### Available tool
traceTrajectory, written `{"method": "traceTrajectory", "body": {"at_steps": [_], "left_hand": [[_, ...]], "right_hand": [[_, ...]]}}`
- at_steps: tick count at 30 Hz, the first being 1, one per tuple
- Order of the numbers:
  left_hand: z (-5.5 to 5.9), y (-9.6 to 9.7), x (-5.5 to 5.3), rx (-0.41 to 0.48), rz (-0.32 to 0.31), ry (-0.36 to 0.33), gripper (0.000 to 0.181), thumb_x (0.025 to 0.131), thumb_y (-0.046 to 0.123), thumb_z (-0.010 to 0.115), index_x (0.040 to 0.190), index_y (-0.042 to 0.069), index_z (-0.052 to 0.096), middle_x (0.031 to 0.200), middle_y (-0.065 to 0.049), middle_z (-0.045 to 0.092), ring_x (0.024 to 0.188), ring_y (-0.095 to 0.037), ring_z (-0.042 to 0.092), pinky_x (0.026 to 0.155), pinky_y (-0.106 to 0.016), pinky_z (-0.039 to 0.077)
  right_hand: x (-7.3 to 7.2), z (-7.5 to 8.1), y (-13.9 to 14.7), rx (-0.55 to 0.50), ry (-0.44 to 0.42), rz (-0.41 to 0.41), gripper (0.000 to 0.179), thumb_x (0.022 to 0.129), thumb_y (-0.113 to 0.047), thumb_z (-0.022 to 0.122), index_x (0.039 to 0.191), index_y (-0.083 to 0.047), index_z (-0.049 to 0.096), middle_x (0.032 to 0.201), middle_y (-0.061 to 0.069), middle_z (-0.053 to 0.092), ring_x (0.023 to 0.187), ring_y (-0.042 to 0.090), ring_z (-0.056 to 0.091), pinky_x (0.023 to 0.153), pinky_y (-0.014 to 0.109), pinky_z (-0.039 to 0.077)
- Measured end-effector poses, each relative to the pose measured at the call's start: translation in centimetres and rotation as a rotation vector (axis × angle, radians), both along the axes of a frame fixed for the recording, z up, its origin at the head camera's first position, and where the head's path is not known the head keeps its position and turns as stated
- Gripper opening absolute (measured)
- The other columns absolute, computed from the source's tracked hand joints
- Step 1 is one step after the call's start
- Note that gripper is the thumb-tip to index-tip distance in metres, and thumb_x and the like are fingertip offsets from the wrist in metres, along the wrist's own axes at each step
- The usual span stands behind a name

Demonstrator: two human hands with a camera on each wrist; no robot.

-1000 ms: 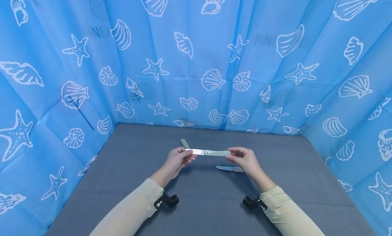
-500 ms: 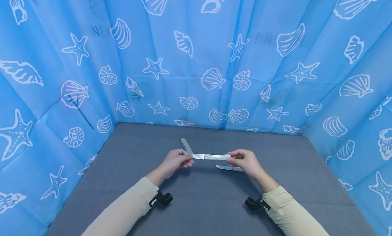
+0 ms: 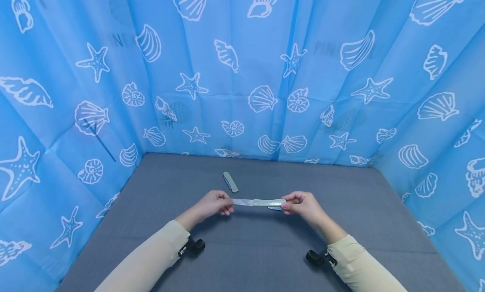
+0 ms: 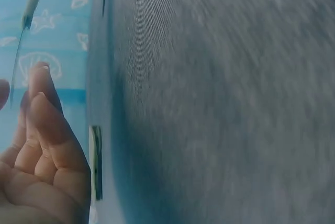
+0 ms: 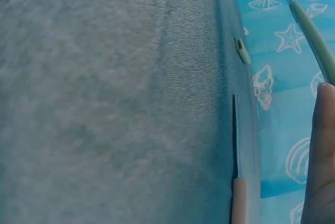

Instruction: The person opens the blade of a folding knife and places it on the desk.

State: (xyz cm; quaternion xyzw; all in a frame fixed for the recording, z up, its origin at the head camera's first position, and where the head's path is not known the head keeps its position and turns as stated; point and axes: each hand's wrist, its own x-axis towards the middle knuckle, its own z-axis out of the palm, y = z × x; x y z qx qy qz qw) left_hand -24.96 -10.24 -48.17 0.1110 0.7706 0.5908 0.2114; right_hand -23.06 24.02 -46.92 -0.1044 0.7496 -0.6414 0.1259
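A folding knife [image 3: 267, 202] with a pale green handle is held level above the table, its blade extended. My right hand [image 3: 305, 207] grips the handle's end between thumb and fingers. My left hand [image 3: 213, 204] pinches the blade near its tip; the left wrist view shows the thin blade [image 4: 18, 59] running down between thumb and fingers. Behind the left hand, a folded green pocket knife [image 3: 230, 182] lies on the table. Another knife lies below the right hand, mostly hidden in the head view; its pinkish handle [image 5: 239, 200] and blade show in the right wrist view.
A grey cloth-covered table [image 3: 242, 250] spreads under both hands. Blue curtains [image 3: 227, 73] with white shell and starfish prints hang around its back and sides.
Both hands have come lower and nearer with the folding knife. My left hand has shifted left toward the blade's tip, uncovering the folded knife; the other lying knife is now more hidden.
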Motion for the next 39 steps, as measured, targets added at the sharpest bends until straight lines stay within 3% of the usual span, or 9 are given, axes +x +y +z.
{"method": "traceTrajectory", "body": {"at_steps": [9,18,30,39], "left_hand": [[0.3,-0.9,-1.7,-0.068,0.154,0.063,0.027,0.102,0.022,0.059,0.105,-0.004,0.064,0.087,-0.007,0.071,0.076,-0.015,0.067,0.075,-0.035,0.056],[0.5,-0.5,-3.1,-0.093,0.322,0.137,0.015,0.101,0.015,0.056,0.099,0.001,0.064,0.09,-0.009,0.071,0.077,-0.016,0.067,0.075,-0.035,0.055],[0.7,-0.3,-4.3,-0.217,0.351,0.205,0.014,0.098,0.015,0.056,0.095,0.004,0.064,0.087,-0.007,0.068,0.081,-0.019,0.064,0.077,-0.038,0.05],[0.2,0.5,-5.9,-0.38,0.4,0.205,0.02,0.097,0.025,0.058,0.099,0.005,0.065,0.093,-0.008,0.065,0.083,-0.023,0.06,0.078,-0.041,0.049]], "right_hand": [[0.6,-0.7,0.2,0.019,-0.078,0.02,0.029,0.092,0.004,0.068,0.113,0.023,0.058,0.094,0.021,0.073,0.077,0.01,0.071,0.071,0.027,0.059],[1.1,-1.0,-0.5,0.097,-0.127,0.037,0.025,0.091,0.006,0.068,0.108,0.021,0.059,0.084,0.016,0.073,0.07,0.011,0.07,0.065,0.028,0.059],[1.5,0.0,-1.2,0.434,-0.042,0.047,0.014,0.089,-0.003,0.074,0.098,0.006,0.067,0.07,0.004,0.066,0.059,0.011,0.063,0.053,0.031,0.056],[1.5,0.5,-1.5,0.465,-0.06,0.029,0.013,0.088,-0.003,0.075,0.095,0.005,0.067,0.069,0.008,0.067,0.059,0.014,0.065,0.053,0.033,0.057]]}}
